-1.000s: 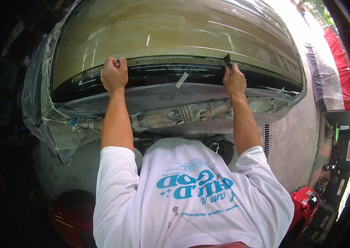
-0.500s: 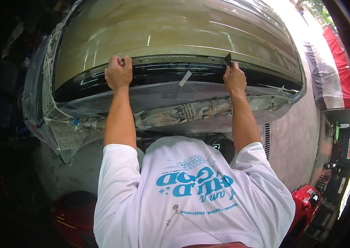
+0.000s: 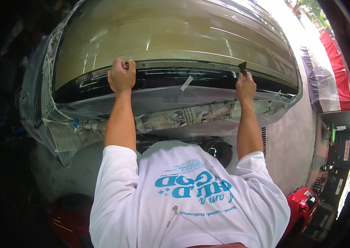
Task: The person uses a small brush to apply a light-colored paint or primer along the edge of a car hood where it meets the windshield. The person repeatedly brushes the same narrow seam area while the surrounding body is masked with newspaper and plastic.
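The vehicle's tan roof panel (image 3: 175, 37) curves across the far side, with a gritty narrow strip (image 3: 183, 64) along its near edge and a glossy black band (image 3: 162, 76) below. My left hand (image 3: 122, 78) is closed at the left part of that strip, thumb and fingers curled. Whatever it pinches, if anything, is hidden. Farther right along the strip, my right hand (image 3: 246, 87) grips a small dark flat scraper (image 3: 242, 66), its wide end pointing up and touching or close to the roof edge. A pale piece of tape (image 3: 186, 83) lies across the black band between my hands.
Clear plastic sheeting (image 3: 162, 97) hangs over the vehicle's front. Below it runs a newspaper-wrapped bar (image 3: 183, 118). A red vehicle (image 3: 301, 208) stands at lower right, another red shape (image 3: 69, 219) at lower left. A floor drain grate (image 3: 263, 142) lies to the right.
My right hand has moved to the right along the roof edge with the scraper. My left hand has shifted only slightly against the strip and stays closed.
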`<state>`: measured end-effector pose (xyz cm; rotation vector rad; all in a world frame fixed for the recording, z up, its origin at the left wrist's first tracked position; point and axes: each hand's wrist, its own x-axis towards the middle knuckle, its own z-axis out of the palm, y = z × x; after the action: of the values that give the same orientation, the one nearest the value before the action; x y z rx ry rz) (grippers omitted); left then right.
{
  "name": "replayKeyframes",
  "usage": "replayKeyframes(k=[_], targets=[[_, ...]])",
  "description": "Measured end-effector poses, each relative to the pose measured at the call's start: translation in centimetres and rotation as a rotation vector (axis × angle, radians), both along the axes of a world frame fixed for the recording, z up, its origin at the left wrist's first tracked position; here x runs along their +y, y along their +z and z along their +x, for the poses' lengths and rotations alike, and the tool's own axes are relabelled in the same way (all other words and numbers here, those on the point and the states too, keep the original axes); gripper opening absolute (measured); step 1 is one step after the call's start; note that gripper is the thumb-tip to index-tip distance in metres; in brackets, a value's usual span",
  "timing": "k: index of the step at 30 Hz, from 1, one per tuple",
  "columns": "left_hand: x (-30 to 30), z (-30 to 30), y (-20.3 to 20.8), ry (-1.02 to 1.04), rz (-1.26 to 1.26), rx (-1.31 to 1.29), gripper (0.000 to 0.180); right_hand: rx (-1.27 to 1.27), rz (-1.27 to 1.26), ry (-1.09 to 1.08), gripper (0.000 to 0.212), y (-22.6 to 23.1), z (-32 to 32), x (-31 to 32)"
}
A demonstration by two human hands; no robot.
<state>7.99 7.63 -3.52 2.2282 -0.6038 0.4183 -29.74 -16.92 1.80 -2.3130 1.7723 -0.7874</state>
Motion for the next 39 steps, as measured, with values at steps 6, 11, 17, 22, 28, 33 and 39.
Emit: replayKeyframes(k=[6,11,17,22,28,33,39], targets=[[0.3,-0.1,0.0,-0.019,0.007,0.012,0.036,-0.444,-0.054,0.161,0.029,1.7,-5.5,5.0],[0.1,-0.1,0.4,-0.062,-0.083,0.117,0.034,-0.860,0.402,0.100,0.033,2.2,-9.4,12.6],[0.6,-6.1,2.0,-0.358,-0.249,-0.131,0.017,-1.195,0.741,0.129,0.032,-0.6,-10.4,18.4],[-2.7,-23.4,3.0,-1.165,-0.147,1.128,0.035,-1.169,0.731,0.091,0.029,-0.2,-11.2,20.2],[-1.3,-26.7,4.2,-1.302,-0.217,1.484,0.039,-1.027,0.783,0.225,0.029,1.1,-9.3,21.5],[-1.2,-27.0,3.9,-1.224,-0.188,1.418,0.023,-1.005,0.776,0.240,0.032,0.7,-9.4,22.1],[-0.8,-26.6,3.7,-1.146,-0.225,1.402,0.022,-0.942,0.823,0.260,0.032,1.3,-8.9,22.6]])
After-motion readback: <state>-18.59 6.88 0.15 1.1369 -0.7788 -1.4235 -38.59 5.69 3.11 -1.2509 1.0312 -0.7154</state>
